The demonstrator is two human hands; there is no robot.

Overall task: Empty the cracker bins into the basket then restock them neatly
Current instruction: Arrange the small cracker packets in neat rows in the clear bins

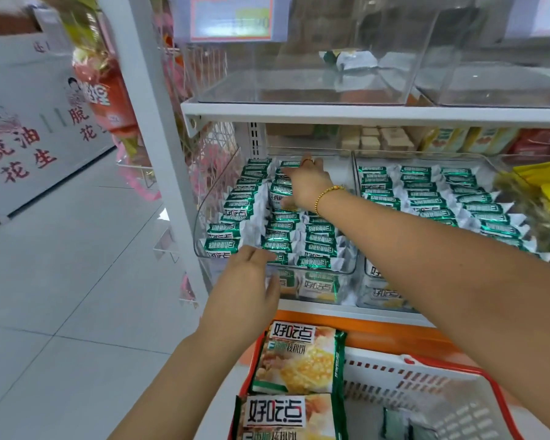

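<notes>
Your left hand [251, 274] lies flat, fingers straight, on the front rim of the left bin [210, 201]. Your right hand [305, 185] is spread over the packs [283, 227] inside it; I cannot tell whether it pinches one. This bin and the right bin [426, 154] beside it show tidy rows, and the basket [410, 385] below holds few packs, so restocking appears nearly complete.
</notes>
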